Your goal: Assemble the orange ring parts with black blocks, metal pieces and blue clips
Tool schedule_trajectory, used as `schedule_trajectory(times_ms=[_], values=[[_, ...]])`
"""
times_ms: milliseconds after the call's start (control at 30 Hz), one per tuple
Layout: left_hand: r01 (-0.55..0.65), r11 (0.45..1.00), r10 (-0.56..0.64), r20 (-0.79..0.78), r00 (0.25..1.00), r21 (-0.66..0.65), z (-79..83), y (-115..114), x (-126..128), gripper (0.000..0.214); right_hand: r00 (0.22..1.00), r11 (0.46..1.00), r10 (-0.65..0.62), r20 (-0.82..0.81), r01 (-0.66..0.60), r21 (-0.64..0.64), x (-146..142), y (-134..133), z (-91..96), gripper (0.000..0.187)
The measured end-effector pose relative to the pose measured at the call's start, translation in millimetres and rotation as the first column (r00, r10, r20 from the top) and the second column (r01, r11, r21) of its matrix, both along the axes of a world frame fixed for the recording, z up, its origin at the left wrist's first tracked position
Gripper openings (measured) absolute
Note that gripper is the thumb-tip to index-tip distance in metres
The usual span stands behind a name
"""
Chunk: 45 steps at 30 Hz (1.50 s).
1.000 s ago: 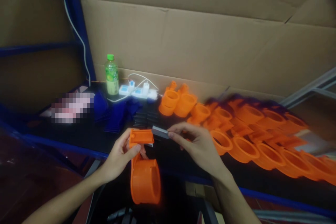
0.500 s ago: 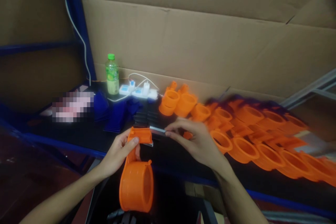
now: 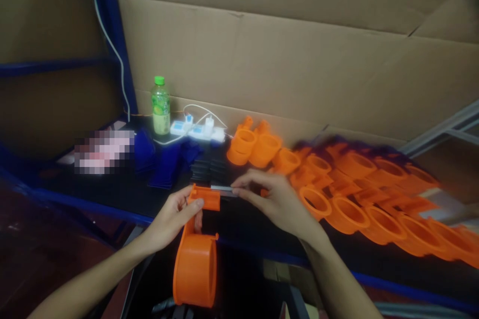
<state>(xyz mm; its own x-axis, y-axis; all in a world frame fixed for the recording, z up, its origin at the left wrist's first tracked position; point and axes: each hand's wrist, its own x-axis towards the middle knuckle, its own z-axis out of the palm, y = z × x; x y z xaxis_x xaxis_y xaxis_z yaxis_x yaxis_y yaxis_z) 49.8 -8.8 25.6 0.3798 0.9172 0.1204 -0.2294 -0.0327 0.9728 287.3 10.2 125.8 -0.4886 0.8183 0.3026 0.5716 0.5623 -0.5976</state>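
Observation:
My left hand [image 3: 175,217] is closed around the neck of an orange plastic tape dispenser [image 3: 195,271], its thumb on the flat upper end. The dispenser's wide ring hangs below the hand, over the front of the bench. Between the thumb and fingertips of my right hand [image 3: 275,204] is a thin serrated metal blade [image 3: 222,189], teeth upward. The blade's far end lies at or just behind the dispenser's upper end; I cannot tell whether they touch. Behind the blade lie stacked black strips [image 3: 200,171].
Many orange tape dispensers [image 3: 348,214] are set in rows along the right of the black bench. Blue flat pieces [image 3: 163,167], a green-capped bottle [image 3: 160,109] and a white power strip [image 3: 202,131] with cables stand at the back left. A cardboard wall [image 3: 262,55] rises behind.
The tape dispenser has shifted slightly right and down and turned a little. The blade has moved slightly left and now lies more level, closer to the dispenser's upper end.

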Motion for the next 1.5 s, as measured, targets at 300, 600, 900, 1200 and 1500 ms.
schedule_trajectory(times_ms=[300, 600, 900, 1200, 1500], values=[[0.065, 0.996, -0.064, -0.022, 0.998, 0.054, 4.6, -3.1, -0.9, 0.024, 0.963, 0.95, 0.03, -0.267, -0.11, -0.291, -11.2, 11.2, -17.5, 0.024], [0.104, 0.994, -0.104, -0.018, 0.994, 0.038, 4.5, -0.5, -3.5, 0.028, 0.93, 0.913, 0.051, -0.363, -0.191, -0.361, -26.1, 17.4, -25.4, 0.026], [-0.137, 0.974, 0.178, 0.236, 0.955, -0.181, 0.0, -2.4, 2.9, 0.028, 1.0, 1.0, -0.012, -0.023, 0.013, 0.011, -42.9, 52.9, -23.0, 0.015], [-0.177, 0.969, 0.216, 0.252, 0.943, -0.17, 6.5, -2.3, 1.1, 0.03, 0.949, 0.984, -0.064, 0.307, 0.009, 0.178, -44.3, 54.4, -37.8, 0.012], [-0.172, 0.969, 0.215, 0.268, 0.939, -0.175, 9.4, -4.2, 2.9, 0.029, 0.961, 0.991, -0.08, 0.265, 0.047, 0.128, -45.8, 59.1, -45.0, 0.016]])
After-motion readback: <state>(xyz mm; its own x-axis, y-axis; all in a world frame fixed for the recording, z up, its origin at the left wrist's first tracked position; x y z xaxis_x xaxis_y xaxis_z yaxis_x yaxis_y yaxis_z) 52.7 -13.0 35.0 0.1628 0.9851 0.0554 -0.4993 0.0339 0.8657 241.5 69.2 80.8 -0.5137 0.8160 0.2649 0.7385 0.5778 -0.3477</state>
